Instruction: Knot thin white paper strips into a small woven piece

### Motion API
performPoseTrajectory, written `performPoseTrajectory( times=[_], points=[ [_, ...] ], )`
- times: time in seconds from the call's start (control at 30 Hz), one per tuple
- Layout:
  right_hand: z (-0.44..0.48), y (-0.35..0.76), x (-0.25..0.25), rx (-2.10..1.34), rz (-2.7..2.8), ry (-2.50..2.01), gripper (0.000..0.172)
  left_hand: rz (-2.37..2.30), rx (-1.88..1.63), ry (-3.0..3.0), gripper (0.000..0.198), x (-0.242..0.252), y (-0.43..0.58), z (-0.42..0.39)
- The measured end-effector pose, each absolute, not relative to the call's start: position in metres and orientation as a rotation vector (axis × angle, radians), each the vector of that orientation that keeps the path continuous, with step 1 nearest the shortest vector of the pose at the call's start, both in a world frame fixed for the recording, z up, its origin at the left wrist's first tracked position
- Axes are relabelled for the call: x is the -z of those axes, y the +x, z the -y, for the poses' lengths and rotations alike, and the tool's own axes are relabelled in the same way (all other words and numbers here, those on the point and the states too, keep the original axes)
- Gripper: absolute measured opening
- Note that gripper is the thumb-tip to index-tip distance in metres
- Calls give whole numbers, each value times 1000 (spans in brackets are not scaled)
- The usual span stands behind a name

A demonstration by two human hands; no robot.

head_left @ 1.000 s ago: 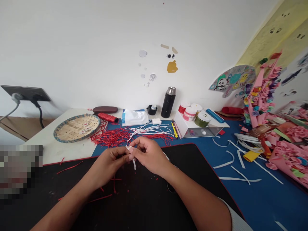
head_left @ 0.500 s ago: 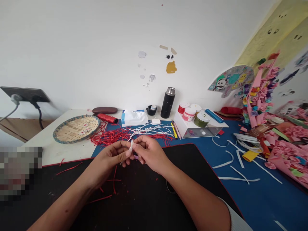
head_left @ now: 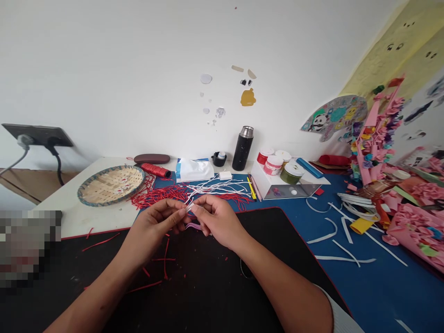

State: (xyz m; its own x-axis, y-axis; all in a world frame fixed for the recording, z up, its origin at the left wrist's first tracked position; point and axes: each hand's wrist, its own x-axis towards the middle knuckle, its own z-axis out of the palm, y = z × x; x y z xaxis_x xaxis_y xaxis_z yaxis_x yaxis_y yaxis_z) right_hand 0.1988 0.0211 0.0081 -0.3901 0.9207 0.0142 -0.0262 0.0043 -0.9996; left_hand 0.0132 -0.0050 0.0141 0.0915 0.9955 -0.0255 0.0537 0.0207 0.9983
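White strip (head_left: pixel 189 207) pinched between 2 hands

Left hand (head_left: pixel 156 226) and right hand (head_left: pixel 218 223) are both closed in fingertip pinches, gripping the white strip just above the black mat (head_left: pixel 197 289). A pink loop (head_left: pixel 193 226) curves just under the fingertips, and red scraps (head_left: pixel 165 259) lie on the mat below the left hand. Beyond the mat are tangled red shreds (head_left: pixel 157 196) and white cords (head_left: pixel 215 186). Further back, left of the shreds, sits a woven basket (head_left: pixel 111 185) on the bench (head_left: pixel 100 222). Right of the mat, loose white offcuts (head_left: pixel 347 259) lie on a blue sheet (head_left: pixel 367 291).
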Motion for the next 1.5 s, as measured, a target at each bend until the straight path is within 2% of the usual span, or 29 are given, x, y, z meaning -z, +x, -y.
performPoseTrajectory(
  times=[0.4,0.73,1.07,1.5],
  points=[
    [-20,200,-8,-1488,1491,-1001,15,-1254,-1162,1350,33,-18,15,9],
    [-20,200,-7,-1450,1515,-1041,16,-1339,-1197,1577,35,-13,16,13],
    [-21,199,-4,-1485,1476,-999,19,-1439,-1239,1590,41,-16,16,16],
    [-21,199,-8,-1465,1427,-1009,22,-1428,-1275,1597,37,-17,16,18]
  ],
)
